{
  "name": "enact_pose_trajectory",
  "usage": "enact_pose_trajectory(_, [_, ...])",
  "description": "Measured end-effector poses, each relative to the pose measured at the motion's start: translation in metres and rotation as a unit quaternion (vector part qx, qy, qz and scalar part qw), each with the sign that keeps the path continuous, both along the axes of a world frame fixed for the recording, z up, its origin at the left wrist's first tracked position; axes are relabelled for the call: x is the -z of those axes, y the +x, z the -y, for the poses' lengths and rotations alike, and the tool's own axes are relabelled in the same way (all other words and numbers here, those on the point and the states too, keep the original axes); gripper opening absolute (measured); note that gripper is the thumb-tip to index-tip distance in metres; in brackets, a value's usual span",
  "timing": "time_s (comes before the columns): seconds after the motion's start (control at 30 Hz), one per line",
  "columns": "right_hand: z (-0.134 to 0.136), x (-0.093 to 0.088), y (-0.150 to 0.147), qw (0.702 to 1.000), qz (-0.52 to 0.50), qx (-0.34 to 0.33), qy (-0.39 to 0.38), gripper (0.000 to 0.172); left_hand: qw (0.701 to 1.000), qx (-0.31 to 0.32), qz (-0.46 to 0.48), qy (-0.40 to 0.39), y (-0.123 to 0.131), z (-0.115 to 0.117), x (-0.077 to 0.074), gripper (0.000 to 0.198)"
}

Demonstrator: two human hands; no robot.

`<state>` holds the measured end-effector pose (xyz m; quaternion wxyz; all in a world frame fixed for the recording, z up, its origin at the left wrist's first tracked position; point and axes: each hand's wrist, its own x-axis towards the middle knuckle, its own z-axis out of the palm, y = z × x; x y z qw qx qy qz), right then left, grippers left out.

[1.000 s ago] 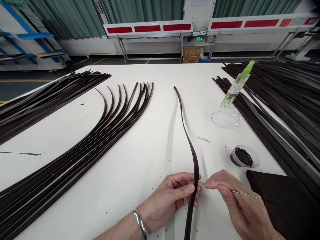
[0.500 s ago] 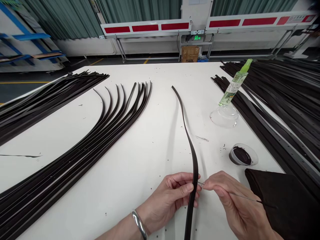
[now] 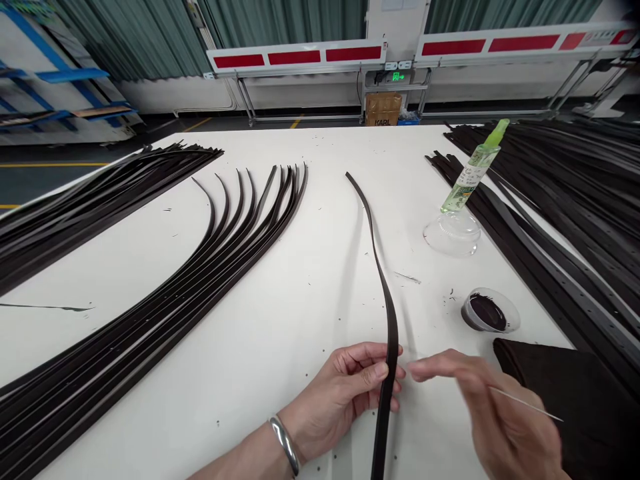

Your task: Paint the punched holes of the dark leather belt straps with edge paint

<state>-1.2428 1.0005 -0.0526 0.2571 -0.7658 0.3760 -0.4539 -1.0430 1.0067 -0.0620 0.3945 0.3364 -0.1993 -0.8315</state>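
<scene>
On the white table (image 3: pixel 310 313), close in front of the person, the left hand (image 3: pixel 345 387) pinches one long dark strap (image 3: pixel 391 347) firmly between the thumb and the bent fingers. From there the strap runs up the table in a soft curve. The big change is in the right hand (image 3: pixel 485 393). It has moved off the strap and out to the side, and it looks blurry. Its fingers seem close together on a thin metal stick (image 3: pixel 525 403), but the blur makes them hard to see. The tip of the stick is now away from the strap. A small cup (image 3: pixel 487 312) of dark stuff sits near that hand, just past a dark cloth (image 3: pixel 560 393). More straps (image 3: pixel 165 320) lie in a fan on the left.
</scene>
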Motion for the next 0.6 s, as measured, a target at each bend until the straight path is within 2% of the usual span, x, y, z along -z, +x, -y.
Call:
enact_pose_trajectory(0.07, [0.001, -0.001, 0.001, 0.994, 0.041, 0.088, 0.049, 0.028, 1.000, 0.005, -0.001, 0.003, 0.000, -0.001, 0.000, 0.020])
enact_pose_trajectory(0.13, [0.007, -0.002, 0.005, 0.980, 0.064, 0.135, 0.135, 0.025, 1.000, 0.011, -0.004, 0.007, 0.000, -0.002, -0.002, 0.022])
enact_pose_trajectory(0.23, [0.020, -0.007, 0.016, 0.953, 0.067, 0.088, 0.283, 0.022, 1.000, 0.021, -0.013, 0.004, 0.000, -0.003, -0.004, 0.025])
enact_pose_trajectory(0.3, [0.030, -0.011, 0.022, 0.937, 0.091, 0.049, 0.334, 0.024, 1.000, 0.025, -0.013, -0.004, 0.001, -0.004, -0.005, 0.027])
enact_pose_trajectory(0.37, [0.039, -0.016, 0.024, 0.930, 0.126, 0.047, 0.341, 0.025, 1.000, 0.026, -0.004, -0.007, 0.002, -0.005, -0.005, 0.025])
enact_pose_trajectory(0.47, [0.054, -0.023, 0.023, 0.924, 0.180, 0.080, 0.327, 0.027, 0.999, 0.039, 0.013, 0.005, 0.005, -0.009, -0.004, 0.020])
enact_pose_trajectory(0.6, [0.065, -0.029, 0.021, 0.927, 0.181, 0.090, 0.315, 0.029, 0.998, 0.062, 0.010, 0.015, 0.007, -0.011, -0.004, 0.023])
